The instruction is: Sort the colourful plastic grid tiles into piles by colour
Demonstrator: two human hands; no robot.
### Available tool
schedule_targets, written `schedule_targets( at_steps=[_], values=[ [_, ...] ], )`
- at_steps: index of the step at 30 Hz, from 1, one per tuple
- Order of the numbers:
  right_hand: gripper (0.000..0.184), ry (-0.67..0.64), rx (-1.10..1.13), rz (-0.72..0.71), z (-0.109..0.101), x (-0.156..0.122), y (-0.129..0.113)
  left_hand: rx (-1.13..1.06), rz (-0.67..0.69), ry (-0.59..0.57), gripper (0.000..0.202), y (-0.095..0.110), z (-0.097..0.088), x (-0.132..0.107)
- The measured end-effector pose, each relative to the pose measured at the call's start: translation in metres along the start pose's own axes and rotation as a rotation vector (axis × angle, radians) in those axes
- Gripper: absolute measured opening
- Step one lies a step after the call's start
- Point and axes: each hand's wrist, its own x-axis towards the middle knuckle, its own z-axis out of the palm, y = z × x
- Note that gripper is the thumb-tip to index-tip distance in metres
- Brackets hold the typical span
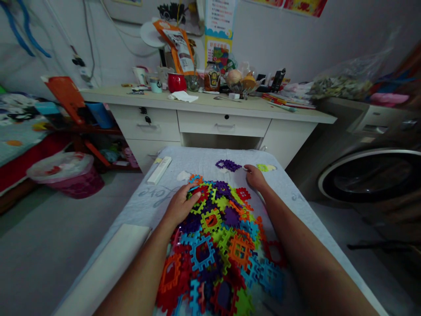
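Note:
A large heap of interlocking plastic building tiles in red, blue, orange, purple and green covers the middle of the cloth-covered table. My left hand rests on the heap's upper left edge, thumb apart from the fingers, touching red and blue tiles. Beyond the heap, my right hand is closed near the tabletop; a small pale bit shows at its fingertips, too unclear to name. Just left of it lie joined purple tiles. To its right is a yellow-green tile.
A white slim box lies at the table's far left. A long white board runs along the left edge. Behind stands a white desk with jars and cups. A washing machine is at right, a pink bin at left.

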Motion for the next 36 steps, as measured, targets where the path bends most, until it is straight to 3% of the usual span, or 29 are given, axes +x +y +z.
schedule_targets(
  at_steps=[5, 10, 16, 21, 24, 26, 29, 32, 36],
  values=[
    [0.044, -0.082, -0.099, -0.025, 0.009, 0.014, -0.03, 0.015, 0.004, 0.016, 0.043, -0.002, 0.0, 0.0],
    [0.037, -0.07, -0.126, 0.002, 0.013, 0.018, -0.05, 0.014, 0.003, 0.004, 0.044, -0.003, 0.0, 0.0],
    [0.041, -0.05, 0.096, 0.022, 0.015, 0.014, -0.055, 0.011, 0.015, 0.007, 0.045, -0.002, 0.0, 0.0],
    [0.044, -0.074, 0.286, 0.057, -0.002, -0.002, -0.052, 0.009, 0.008, 0.004, 0.046, 0.001, -0.001, -0.001],
    [0.037, -0.15, 0.354, -0.064, -0.019, -0.021, -0.057, 0.004, 0.006, 0.006, 0.046, 0.002, -0.001, -0.001],
    [0.034, -0.269, 0.39, -0.188, -0.03, -0.036, -0.065, -0.002, 0.006, 0.009, 0.047, 0.002, -0.001, -0.001],
    [0.041, -0.431, 0.355, -0.358, -0.041, -0.052, -0.08, -0.006, 0.007, 0.011, 0.046, 0.001, 0.0, -0.001],
    [0.052, -0.432, 0.234, -0.488, -0.042, -0.061, -0.091, -0.007, 0.008, 0.004, 0.046, 0.0, 0.0, -0.001],
    [0.051, -0.351, 0.123, -0.551, -0.038, -0.063, -0.096, -0.004, 0.009, 0.005, 0.046, -0.002, 0.0, 0.0]
  ],
)
